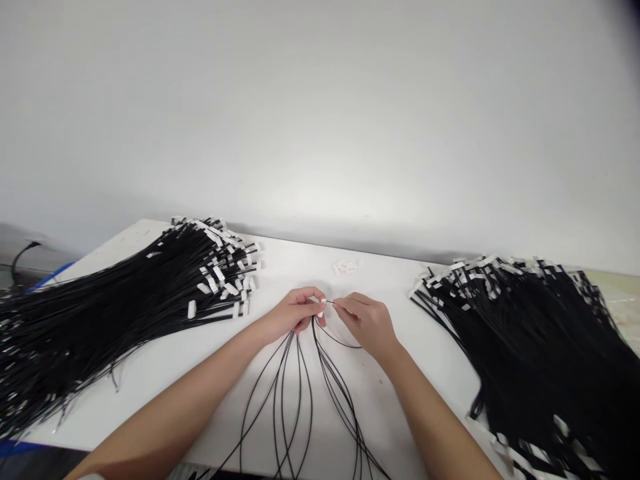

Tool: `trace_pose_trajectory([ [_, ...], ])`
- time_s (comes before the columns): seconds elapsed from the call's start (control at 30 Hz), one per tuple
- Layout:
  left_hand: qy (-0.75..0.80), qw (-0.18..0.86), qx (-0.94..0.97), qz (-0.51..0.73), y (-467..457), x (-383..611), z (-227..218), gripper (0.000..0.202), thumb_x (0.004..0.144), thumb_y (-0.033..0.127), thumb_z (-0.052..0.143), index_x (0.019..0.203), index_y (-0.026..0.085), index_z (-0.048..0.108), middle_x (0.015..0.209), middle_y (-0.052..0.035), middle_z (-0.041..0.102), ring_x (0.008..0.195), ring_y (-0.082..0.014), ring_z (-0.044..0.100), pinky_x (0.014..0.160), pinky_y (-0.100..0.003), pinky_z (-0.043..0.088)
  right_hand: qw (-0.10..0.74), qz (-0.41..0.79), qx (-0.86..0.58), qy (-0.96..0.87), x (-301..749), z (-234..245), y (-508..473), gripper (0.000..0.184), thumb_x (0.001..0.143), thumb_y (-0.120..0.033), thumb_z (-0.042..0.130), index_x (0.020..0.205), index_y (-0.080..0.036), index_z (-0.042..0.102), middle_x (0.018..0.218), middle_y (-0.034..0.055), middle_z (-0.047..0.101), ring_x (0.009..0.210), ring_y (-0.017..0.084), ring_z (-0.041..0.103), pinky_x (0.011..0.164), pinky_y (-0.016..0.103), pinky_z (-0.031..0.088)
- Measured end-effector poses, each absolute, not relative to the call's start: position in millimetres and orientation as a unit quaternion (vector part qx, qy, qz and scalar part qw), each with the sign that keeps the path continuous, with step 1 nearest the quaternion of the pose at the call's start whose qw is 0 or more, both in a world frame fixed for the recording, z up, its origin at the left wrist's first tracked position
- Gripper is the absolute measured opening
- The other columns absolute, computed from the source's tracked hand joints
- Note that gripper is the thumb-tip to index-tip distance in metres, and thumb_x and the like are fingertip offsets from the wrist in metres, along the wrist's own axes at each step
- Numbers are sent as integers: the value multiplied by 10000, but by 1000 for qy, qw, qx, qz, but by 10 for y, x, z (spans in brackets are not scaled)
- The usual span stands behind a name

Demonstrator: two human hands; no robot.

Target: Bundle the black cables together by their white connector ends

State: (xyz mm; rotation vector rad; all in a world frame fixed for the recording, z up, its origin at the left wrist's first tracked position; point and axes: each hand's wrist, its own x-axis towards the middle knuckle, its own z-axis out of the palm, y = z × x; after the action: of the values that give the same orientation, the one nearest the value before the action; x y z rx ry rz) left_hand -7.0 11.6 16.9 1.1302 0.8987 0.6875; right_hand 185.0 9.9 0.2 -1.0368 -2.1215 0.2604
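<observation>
My left hand (295, 312) is closed round a small bunch of thin black cables (290, 393) that hang down toward me over the white table (300, 267). Its fingertips pinch a small white connector (323, 303). My right hand (367, 321) is pinched on the thin end of one black cable, held right against that connector. The two hands meet at the table's middle.
A big pile of black cables with white tags (115, 300) lies on the left, another such pile (535, 333) on the right. A few small white pieces (347, 267) lie behind the hands. A white wall rises behind the table. A blue strip (47, 277) shows at far left.
</observation>
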Motion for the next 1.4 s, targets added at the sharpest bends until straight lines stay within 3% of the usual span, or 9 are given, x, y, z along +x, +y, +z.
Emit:
trace_pose_trajectory([
  [0.43, 399, 713, 491, 303, 132, -80, 123, 232, 759, 366, 550, 848, 164, 479, 618, -21, 609, 307, -14, 285, 351, -197, 144, 350, 57, -418, -836, 1806, 17, 78, 178, 858, -223, 467, 853, -212, 644, 696, -3, 592, 573, 72, 483, 537, 195, 339],
  [0.67, 413, 705, 433, 381, 157, -75, 105, 254, 771, 408, 518, 821, 166, 463, 768, -32, 619, 308, -12, 343, 341, -194, 131, 398, -83, -419, -812, 1783, 87, 51, 203, 808, -237, 552, 1003, -225, 609, 976, 71, 590, 910, 194, 501, 805, 338, 363],
  [0.8, 420, 706, 386, 420, 170, -81, 95, 251, 773, 404, 521, 794, 165, 448, 833, -17, 596, 333, -11, 377, 356, -190, 189, 347, 65, -405, -843, 1734, 139, -37, 109, 834, -237, 501, 870, -211, 601, 791, 25, 584, 696, 114, 504, 660, 244, 384],
  [0.93, 426, 702, 382, 425, 173, -81, 90, 256, 781, 410, 511, 801, 165, 440, 850, -30, 595, 364, -27, 421, 373, -193, 220, 261, 226, -421, -839, 1635, 107, -112, 109, 825, -294, 501, 812, -214, 574, 746, -19, 581, 583, 77, 480, 547, 203, 347],
  [1.4, 405, 710, 406, 409, 151, -72, 104, 273, 768, 420, 527, 854, 172, 455, 843, -29, 599, 406, -34, 450, 407, -198, 292, 259, 309, -476, -781, 1542, 77, -120, 125, 816, -269, 471, 791, -230, 587, 738, -36, 602, 570, 89, 476, 552, 214, 344],
])
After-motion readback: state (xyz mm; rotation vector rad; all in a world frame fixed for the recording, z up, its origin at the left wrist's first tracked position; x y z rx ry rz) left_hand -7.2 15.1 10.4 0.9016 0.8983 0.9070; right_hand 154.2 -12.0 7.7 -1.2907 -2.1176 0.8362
